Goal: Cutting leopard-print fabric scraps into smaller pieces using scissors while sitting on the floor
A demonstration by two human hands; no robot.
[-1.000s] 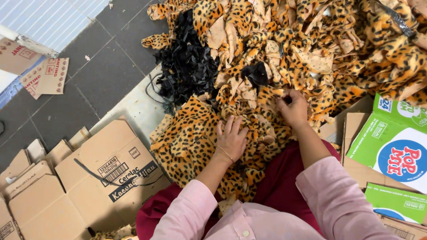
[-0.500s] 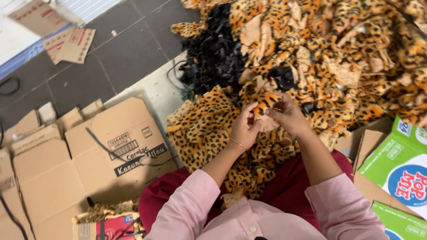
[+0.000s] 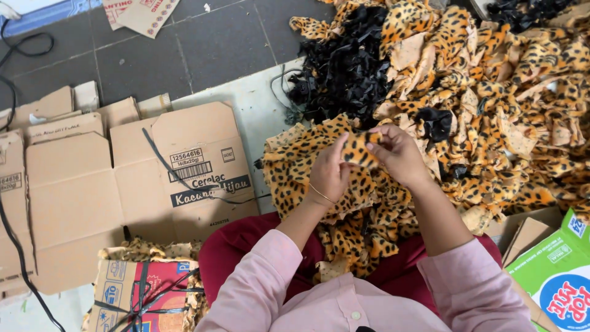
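Nearest you, your lap is covered by a spread of leopard-print fabric that drapes over your red skirt, so the loose pieces sit where both hands can reach them without leaning. Just above it, you hold one small leopard-print piece raised between your hands: your left hand is closed on its near edge with the thumb up along it, and your right hand pinches the far edge with its fingertips, so the piece is stretched between them and faces you.

At your lower left stands a red and blue carton tied with black strapping; leopard-print scraps show around its top and side, though how full it is cannot be told. Beside it a flattened brown cardboard box lies open on the floor and holds nothing. At your lower right the corner of a green carton enters the view, its contents hidden.

Farther out, a large heap of leopard-print pieces fills the floor ahead and to the right, with a clump of black fabric lying against its left side.
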